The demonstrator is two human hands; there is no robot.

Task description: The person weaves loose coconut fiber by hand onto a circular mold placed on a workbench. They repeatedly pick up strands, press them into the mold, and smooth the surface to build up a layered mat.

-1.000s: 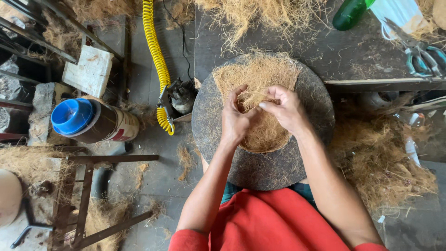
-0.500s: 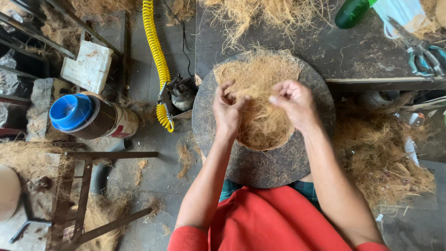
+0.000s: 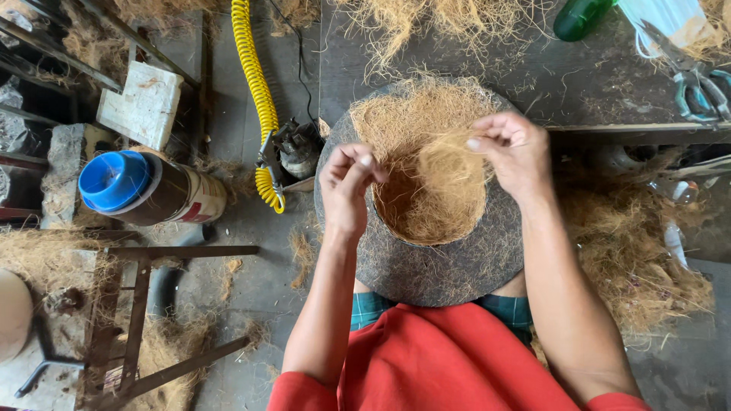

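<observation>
A round, dark disc-shaped mould rests on the person's lap, its central hollow filled with tan coconut fibre that also mounds over the far rim. The left hand sits on the hollow's left edge, fingers curled nearly closed, pinching a few strands. The right hand hovers over the hollow's upper right, thumb and forefinger pinched on a thin tuft of the same fibre.

Left of the mould, on the floor, a dark cylindrical can with a blue lid and a red-and-white label lies on its side, near a yellow coiled hose. On the dark surface beyond the mould stand a green bottle and teal-handled scissors. Bare floor shows between can and mould; loose fibre crowds the right.
</observation>
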